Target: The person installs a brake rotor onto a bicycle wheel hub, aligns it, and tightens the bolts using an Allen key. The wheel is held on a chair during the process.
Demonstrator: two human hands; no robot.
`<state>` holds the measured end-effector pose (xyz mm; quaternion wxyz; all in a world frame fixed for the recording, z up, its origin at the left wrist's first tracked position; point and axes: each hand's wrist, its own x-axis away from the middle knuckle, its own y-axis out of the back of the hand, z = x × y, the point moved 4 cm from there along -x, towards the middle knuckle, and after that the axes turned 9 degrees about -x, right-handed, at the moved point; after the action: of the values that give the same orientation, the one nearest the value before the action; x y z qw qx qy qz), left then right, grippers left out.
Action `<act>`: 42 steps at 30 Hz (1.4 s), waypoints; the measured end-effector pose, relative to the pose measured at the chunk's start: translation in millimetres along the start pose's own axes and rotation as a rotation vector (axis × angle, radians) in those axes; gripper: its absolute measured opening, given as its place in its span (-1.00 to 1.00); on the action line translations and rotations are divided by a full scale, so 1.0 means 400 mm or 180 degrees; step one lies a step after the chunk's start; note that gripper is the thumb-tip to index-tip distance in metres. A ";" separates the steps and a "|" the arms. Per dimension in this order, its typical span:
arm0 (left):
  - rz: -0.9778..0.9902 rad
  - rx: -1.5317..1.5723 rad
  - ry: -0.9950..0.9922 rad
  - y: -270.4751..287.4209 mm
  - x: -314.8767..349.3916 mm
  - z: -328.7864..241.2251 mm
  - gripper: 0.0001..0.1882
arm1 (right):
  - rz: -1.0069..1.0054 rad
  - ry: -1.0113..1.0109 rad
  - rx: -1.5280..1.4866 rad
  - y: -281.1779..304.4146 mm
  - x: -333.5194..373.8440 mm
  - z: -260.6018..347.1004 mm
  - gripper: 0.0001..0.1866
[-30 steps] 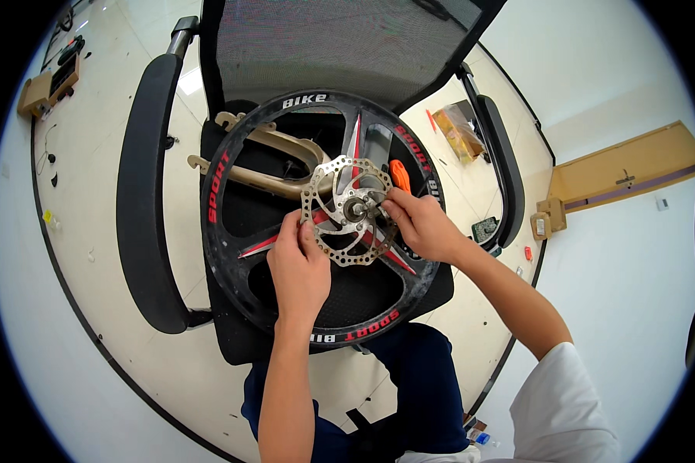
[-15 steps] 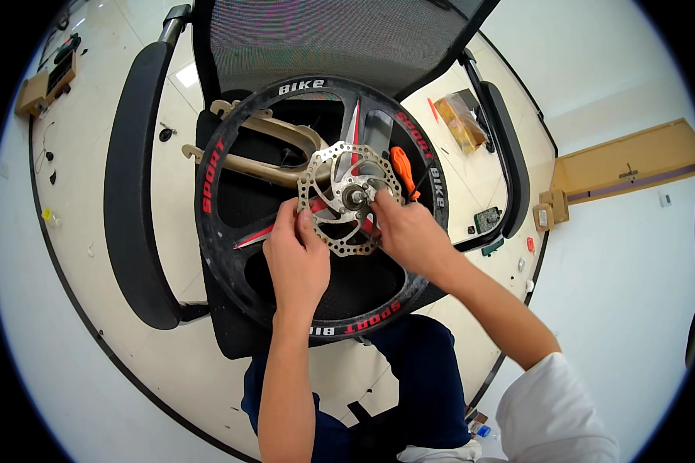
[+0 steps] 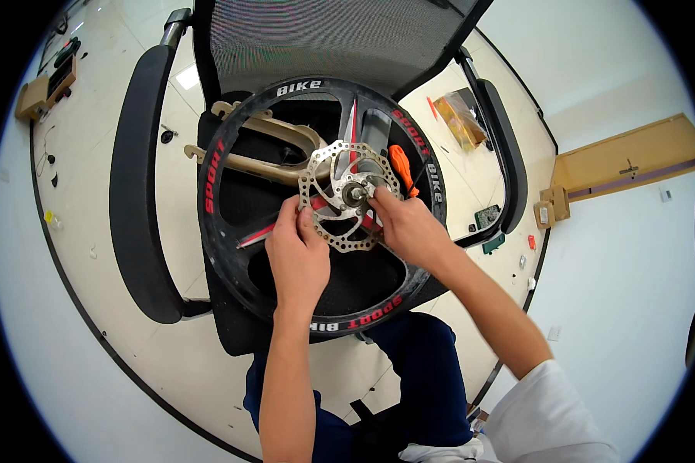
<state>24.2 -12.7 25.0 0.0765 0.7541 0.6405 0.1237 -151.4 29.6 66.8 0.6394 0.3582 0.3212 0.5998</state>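
A black bicycle wheel point(image 3: 224, 255) with red and silver accents on its spokes lies flat on the chair seat. Over its hub point(image 3: 354, 194) sits a silver brake disc point(image 3: 310, 179) with a perforated rim. My left hand point(image 3: 297, 258) pinches the disc's lower left edge between thumb and fingers. At the right of the hub, my right hand point(image 3: 413, 228) has its thumb and fingers closed; whatever they hold is too small or hidden to name. A screwdriver with an orange handle point(image 3: 399, 160) lies just beyond that hand. Under the wheel's left side rests a beige fork point(image 3: 270, 166).
The black office chair has a mesh back point(image 3: 324, 42) and padded armrests, left point(image 3: 137, 185) and right point(image 3: 506, 147). On the floor lie an orange-yellow bag point(image 3: 457, 119), a dark green case point(image 3: 487, 217) and small cardboard boxes point(image 3: 554, 207). A wooden door point(image 3: 633, 158) stands at right.
The view has shifted slightly. My right fingers have moved a little at the hub and the disc sits marginally higher in view; my left hand keeps its hold on the disc's edge.
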 end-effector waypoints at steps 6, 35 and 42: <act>-0.0009 0.0107 0.0075 -0.015 0.013 0.006 -0.81 | 0.0630 0.0299 0.0064 0.018 -0.025 -0.033 -0.80; -0.0001 -0.0070 0.0065 0.012 -0.008 -0.006 -0.75 | 0.0797 -0.0180 -0.0681 0.067 -0.123 0.000 -0.71; -0.0013 0.0070 0.0050 0.008 -0.008 0.001 -0.74 | 0.0574 -0.0135 -0.0615 0.045 -0.106 0.012 -0.73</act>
<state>26.8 -16.3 25.0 0.0635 0.7526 0.6439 0.1224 -160.1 -12.5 83.6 0.6210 0.3350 0.2149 0.6752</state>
